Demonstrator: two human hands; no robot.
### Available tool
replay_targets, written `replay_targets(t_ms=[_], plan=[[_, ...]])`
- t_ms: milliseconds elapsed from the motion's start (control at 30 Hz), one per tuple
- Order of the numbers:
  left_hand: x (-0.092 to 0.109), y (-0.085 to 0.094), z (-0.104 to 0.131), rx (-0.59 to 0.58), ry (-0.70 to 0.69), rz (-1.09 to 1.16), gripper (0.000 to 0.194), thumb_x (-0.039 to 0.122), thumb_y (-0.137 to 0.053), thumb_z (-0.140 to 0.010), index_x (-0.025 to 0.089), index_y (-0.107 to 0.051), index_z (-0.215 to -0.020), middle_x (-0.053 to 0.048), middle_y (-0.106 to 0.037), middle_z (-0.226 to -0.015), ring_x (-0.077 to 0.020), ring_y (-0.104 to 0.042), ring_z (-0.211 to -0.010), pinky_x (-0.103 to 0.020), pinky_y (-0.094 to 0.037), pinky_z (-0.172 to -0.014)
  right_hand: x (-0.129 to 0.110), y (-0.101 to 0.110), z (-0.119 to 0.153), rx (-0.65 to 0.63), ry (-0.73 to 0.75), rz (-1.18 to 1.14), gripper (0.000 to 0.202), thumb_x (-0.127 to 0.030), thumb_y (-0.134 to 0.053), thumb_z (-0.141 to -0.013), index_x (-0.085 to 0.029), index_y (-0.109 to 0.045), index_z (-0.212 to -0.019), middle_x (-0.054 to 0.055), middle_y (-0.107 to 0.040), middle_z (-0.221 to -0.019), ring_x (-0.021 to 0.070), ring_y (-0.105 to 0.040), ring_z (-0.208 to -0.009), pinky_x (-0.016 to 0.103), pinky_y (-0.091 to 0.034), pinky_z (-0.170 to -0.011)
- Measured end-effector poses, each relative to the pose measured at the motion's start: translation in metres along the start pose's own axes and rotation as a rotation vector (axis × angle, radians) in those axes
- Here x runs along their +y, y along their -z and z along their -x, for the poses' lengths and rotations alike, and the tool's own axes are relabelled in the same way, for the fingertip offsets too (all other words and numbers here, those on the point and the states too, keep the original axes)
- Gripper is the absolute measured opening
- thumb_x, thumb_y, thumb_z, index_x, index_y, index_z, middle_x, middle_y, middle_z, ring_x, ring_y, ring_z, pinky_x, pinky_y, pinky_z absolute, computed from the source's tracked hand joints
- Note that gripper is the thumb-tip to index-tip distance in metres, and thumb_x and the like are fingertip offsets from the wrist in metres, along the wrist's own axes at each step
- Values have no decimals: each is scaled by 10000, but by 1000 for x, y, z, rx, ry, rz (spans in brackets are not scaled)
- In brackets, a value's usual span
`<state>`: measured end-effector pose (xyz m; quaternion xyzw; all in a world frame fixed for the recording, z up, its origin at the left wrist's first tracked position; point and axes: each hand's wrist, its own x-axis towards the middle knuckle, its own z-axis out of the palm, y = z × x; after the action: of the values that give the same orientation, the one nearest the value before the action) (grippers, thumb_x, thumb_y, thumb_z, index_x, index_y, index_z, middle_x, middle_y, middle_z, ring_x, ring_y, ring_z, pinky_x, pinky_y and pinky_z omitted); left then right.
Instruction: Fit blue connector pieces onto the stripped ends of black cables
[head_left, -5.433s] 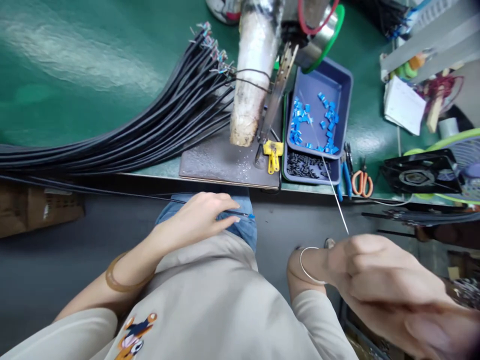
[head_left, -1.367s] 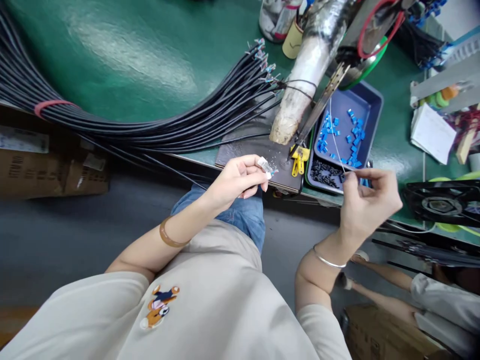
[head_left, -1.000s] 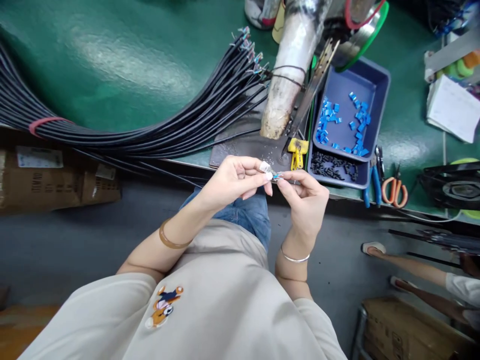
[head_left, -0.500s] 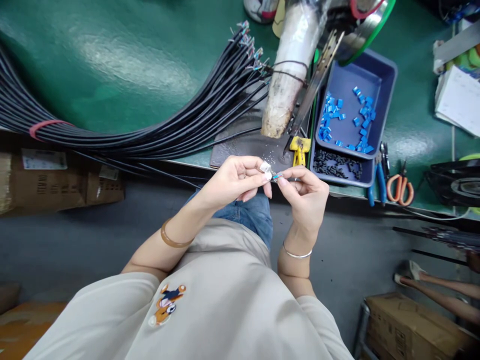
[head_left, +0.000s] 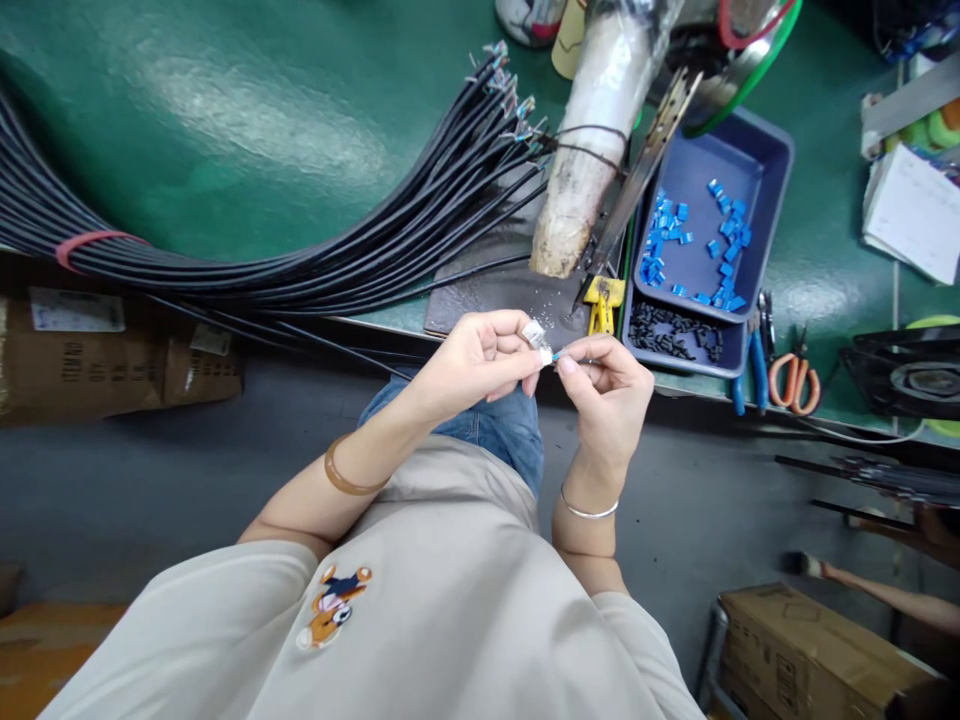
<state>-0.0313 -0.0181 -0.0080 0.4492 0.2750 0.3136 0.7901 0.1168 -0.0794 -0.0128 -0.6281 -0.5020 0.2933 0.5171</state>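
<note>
My left hand (head_left: 487,352) is closed in a pinch in front of the bench edge, with white coverings that look like tape on its index finger and thumb tips. Thin coloured wires (head_left: 556,356) show a little between the two hands, bluish at the right fingertips. They appear to belong to a cable end that the left fingers mostly hide. Closed too, my right hand (head_left: 611,385) pinches these wires between thumb and index finger. Just beyond the hands is a yellow-handled tool (head_left: 603,305) on a dark mat (head_left: 450,312).
A bundle of black cables (head_left: 262,285) with stripped ends lies to the left. A wrapped post (head_left: 581,180) and metal bar (head_left: 637,165) overhang the mat. At right are trays (head_left: 781,190) of blue and black parts, blue-handled pliers (head_left: 758,370) and orange-handled cutters (head_left: 795,383).
The coloured wires show less between my fingers, and my hands are slightly closer together. The whole view has shifted a little.
</note>
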Motion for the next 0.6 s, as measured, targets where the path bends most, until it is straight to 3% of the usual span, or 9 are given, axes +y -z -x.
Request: replay_targets(t_ms=[133,200,367,500,600], plan=[[-3,-1,0,102,-41,52,263,311,-742,-781,152,-534,-750,37,-577,-532,-1,-343,-357,-154,-219,-359,1,-13,9,200,318,306,27,-223,-653,-822,-231,-666,-799,-21,-638,-761,54,-422,-520,239,-371,-507],[-5,0,0,101,-41,65,202,281,-713,-805,144,-568,-775,32,-577,-552,0,-338,-372,-157,-213,-365,1,-13,11,218,408,346,81,-169,-669,-809,-243,-691,-835,-14,-663,-781,60,-473,-556,237,-391,-531],[-9,3,-2,73,-85,16,171,253,-716,-809,124,-615,-760,20,-593,-602,-2,-384,-434,-139,-274,-402,-8,6,9,270,163,51,19,-212,-698,-806,-223,-708,-795,-12,-653,-762,67,-523,-589,214,-349,-478],[-13,0,-5,130,-221,-72,151,217,-745,-768,125,-626,-766,8,-619,-689,-42,-552,-595,-137,-460,-576,-12,12,8,112,-25,-5,66,-272,-731,-778,-209,-715,-768,-18,-650,-729,58,-510,-561,206,-363,-479],[-17,-3,-4,158,-324,-196,122,191,-721,-774,124,-623,-744,-8,-635,-729,-78,-602,-684,-172,-507,-662,-8,8,7,73,-119,-19,81,-281,-721,-780,-202,-710,-762,-27,-628,-700,51,-485,-543,201,-375,-486]])
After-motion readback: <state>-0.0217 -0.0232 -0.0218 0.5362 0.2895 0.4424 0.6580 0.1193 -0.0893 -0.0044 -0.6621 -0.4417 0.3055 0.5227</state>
